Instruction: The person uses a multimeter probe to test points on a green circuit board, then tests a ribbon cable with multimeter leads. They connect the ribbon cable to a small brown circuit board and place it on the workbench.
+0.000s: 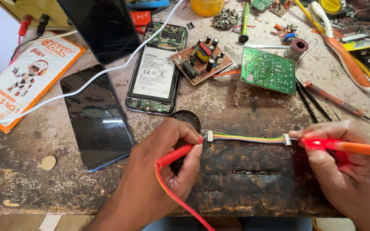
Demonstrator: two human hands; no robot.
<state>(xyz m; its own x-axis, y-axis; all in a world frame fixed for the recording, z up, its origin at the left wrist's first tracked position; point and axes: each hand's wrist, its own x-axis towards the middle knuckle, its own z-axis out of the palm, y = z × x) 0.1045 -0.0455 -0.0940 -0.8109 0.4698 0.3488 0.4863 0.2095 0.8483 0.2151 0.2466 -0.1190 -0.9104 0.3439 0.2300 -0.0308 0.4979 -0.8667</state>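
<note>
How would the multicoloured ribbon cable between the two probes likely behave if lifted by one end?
The ribbon cable would probably sag: its thin wires already lie slightly wavy on the bench. It looks light, so it may slide at a nudge. Its small white connectors seem unlikely to roll, being blocky.

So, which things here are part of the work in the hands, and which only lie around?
In use:
- left hand holding the red probe
- right hand holding the glowing orange probe
- multicoloured ribbon cable, a probe tip at each white connector

Lying about:
- opened phone
- dark-screened phone
- brown circuit board
- green circuit board
- coin
- solder spool
</note>
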